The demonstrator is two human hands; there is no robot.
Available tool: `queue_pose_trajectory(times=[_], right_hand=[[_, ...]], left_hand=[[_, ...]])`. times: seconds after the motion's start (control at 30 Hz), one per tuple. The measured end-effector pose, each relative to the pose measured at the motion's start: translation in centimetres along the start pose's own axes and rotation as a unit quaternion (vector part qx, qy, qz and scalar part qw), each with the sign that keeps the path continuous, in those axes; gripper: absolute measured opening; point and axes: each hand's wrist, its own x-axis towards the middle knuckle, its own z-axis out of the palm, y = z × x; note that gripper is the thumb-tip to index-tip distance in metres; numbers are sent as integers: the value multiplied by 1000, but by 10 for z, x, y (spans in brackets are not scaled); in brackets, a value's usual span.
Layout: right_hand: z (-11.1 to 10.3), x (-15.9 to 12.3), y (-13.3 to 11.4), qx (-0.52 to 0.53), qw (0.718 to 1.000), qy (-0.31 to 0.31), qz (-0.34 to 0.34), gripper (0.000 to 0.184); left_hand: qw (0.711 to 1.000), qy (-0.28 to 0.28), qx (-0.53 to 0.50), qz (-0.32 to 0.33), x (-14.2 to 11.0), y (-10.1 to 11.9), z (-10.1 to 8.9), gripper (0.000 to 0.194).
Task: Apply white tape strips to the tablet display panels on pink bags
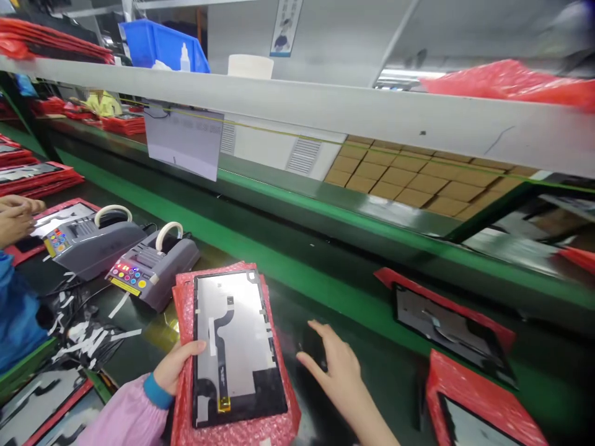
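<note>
A dark tablet panel [237, 347] with a silvery back and a flex cable lies on a stack of red bubble-wrap sheets [186, 297] in front of me. My left hand [174, 367], in a pink sleeve with a blue cuff, grips the left edge of the stack, thumb on top. My right hand [337, 365] hovers open just right of the stack, fingers spread, above the dark bench surface and holding nothing.
Two grey tape dispensers [151, 266] [88, 238] stand to the left, with tape scraps about them. More panels on red wrap lie at right [446, 322] [478, 409]. A green conveyor edge [297, 272] runs behind. Another person's hands [16, 214] work at far left.
</note>
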Motion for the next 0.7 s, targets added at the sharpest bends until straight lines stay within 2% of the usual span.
queue_pose_trajectory(times=[0.03,0.1,0.23,0.37,0.5,0.6,0.7], right_hand=[[4,-1,15,-72,997,28,5,75],[14,-6,39,-166,986,27,12,77],[33,-17,61,-204,979,14,1,59],[35,-20,56,-176,984,25,-2,57],[39,-35,42,-160,986,43,0,64],[52,-70,34,-168,984,57,8,74],[73,-123,37,-144,987,69,36,87]], left_hand=[[1000,9,1,1,0,1,-2,34],[1000,29,4,3,2,4,-3,33],[997,71,9,14,7,7,2,35],[996,89,15,19,6,8,9,48],[995,96,19,23,3,10,14,46],[994,102,19,32,2,11,18,43],[993,110,19,37,1,12,21,43]])
